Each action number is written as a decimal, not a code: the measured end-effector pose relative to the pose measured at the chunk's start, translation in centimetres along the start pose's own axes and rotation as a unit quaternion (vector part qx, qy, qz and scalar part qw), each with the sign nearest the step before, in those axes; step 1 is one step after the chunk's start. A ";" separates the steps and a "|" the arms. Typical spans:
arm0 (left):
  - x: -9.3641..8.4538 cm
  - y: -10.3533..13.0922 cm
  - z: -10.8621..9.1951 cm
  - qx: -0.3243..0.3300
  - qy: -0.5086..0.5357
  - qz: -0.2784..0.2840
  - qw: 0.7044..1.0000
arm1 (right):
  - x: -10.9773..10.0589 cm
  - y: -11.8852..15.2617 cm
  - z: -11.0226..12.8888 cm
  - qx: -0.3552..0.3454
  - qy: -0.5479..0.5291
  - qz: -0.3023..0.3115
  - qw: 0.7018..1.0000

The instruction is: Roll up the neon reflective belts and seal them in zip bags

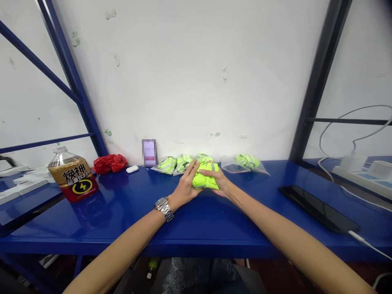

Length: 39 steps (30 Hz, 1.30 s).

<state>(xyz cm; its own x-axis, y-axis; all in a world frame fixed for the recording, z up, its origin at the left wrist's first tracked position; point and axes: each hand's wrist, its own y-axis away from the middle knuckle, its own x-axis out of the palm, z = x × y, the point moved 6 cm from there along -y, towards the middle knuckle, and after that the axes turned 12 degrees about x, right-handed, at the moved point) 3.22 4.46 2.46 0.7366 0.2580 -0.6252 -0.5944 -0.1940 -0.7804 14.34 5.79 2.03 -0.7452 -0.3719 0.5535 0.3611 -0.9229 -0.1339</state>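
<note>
Above the blue table [190, 220], a bundled neon-yellow reflective vest [206, 177] is pressed between my two hands. From the left side, my left hand [185, 185] wraps its fingers over the bundle; a metal watch [164, 207] is on that wrist. My right hand [224, 183] grips the opposite side, its thumb across the front of the fabric. Grey reflective strips show on the bundle. Just behind it, along the wall, lie similar vests in clear plastic bags: one bagged vest [168, 164] at left, another beside it, and a bagged vest [248, 161] at right.
A large drink bottle [73, 175] stands at left, near a red plastic bag [110, 163] and a white earphone case [132, 169]. A blurred phone-like screen [149, 153] leans on the wall. To the right lie a black phone [320, 208] with cable and a power strip [364, 175].
</note>
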 end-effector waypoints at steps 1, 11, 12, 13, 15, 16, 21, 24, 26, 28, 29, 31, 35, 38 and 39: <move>0.1 -0.1 -0.1 0.005 -0.004 0.004 1.000 | -0.1 0.0 0.1 -0.006 0.002 -0.003 1.000; 0.0 -0.7 -1.1 -0.047 0.011 0.059 0.997 | -1.9 1.0 2.2 -0.050 0.119 -0.031 0.991; 0.0 -0.8 -1.2 -0.050 0.013 0.069 0.996 | -2.3 1.2 2.5 -0.050 0.135 -0.033 0.989; 0.0 -0.9 -1.2 -0.049 0.017 0.073 0.996 | -2.8 1.4 2.8 -0.051 0.148 -0.036 0.987; -0.2 -1.3 -0.8 -0.052 0.037 0.050 0.997 | -3.9 1.8 3.7 -0.057 0.162 -0.049 0.984; -0.3 -1.6 -0.3 -0.063 0.049 0.023 0.997 | -4.5 1.9 4.3 -0.062 0.162 -0.058 0.983; 1.5 -3.5 2.8 -0.137 0.005 -0.050 0.989 | -7.5 2.7 8.4 -0.131 0.103 -0.112 0.980; 5.4 -5.4 2.1 -0.065 -0.049 0.051 0.995 | -8.6 3.0 10.0 -0.167 0.070 -0.123 0.976; 7.9 -6.6 1.0 -0.030 -0.089 0.095 0.991 | -8.9 3.1 10.5 -0.178 0.060 -0.125 0.974; 9.8 -7.5 0.2 -0.051 -0.161 0.123 0.978 | -8.9 3.2 10.7 -0.181 0.060 -0.124 0.974; 10.5 -7.9 -0.2 -0.063 -0.177 0.124 0.974 | -8.8 3.3 10.7 -0.181 0.061 -0.123 0.974; 11.5 -8.6 -1.1 -0.082 -0.196 0.132 0.968 | -8.7 3.3 10.7 -0.178 0.061 -0.122 0.975; 11.5 -8.7 -3.3 -0.076 -0.202 0.159 0.963 | -8.4 3.7 11.2 -0.177 0.052 -0.115 0.976; 9.7 -7.5 -6.2 -0.040 -0.201 0.189 0.960 | -8.3 4.0 11.8 -0.183 0.037 -0.109 0.976; 8.8 -6.9 -7.3 -0.024 -0.203 0.202 0.958 | -8.3 4.1 12.0 -0.186 0.033 -0.106 0.976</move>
<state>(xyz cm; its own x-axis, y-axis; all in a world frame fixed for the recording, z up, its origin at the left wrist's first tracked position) 16.17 1.12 2.30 0.2571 0.4971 -0.8287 -0.7820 -0.3968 -0.4806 28.71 6.25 6.74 -0.8203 -0.1629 0.5482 -0.0243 -0.9478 -0.3180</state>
